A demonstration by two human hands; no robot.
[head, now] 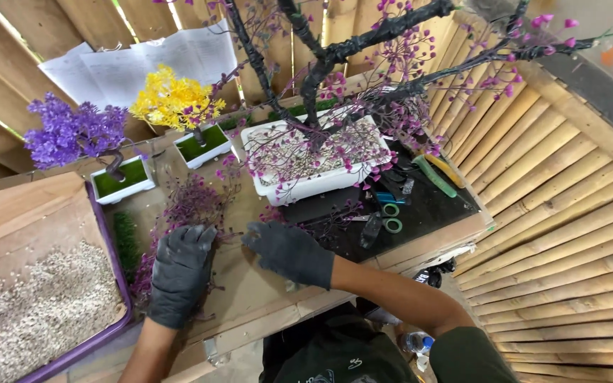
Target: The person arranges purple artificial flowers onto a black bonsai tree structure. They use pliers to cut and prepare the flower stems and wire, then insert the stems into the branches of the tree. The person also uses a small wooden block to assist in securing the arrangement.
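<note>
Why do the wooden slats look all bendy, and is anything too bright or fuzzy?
In the head view, the wide lens curves the bamboo slats near the edges; daylight through gaps in the planks at top left glares white; the gloved left hand and right hand look slightly soft, while the white planter is evenly lit, without hard shadows.

Bright, even daylight fills the scene, slipping through gaps in the slatted wall (23, 42). Shadows beneath the white planter (306, 186) stay soft; edges bow wide-angle

Craft workshop: bamboo walls (555, 206), workbench (264, 284) with artificial bonsai trees (321, 135).
</note>
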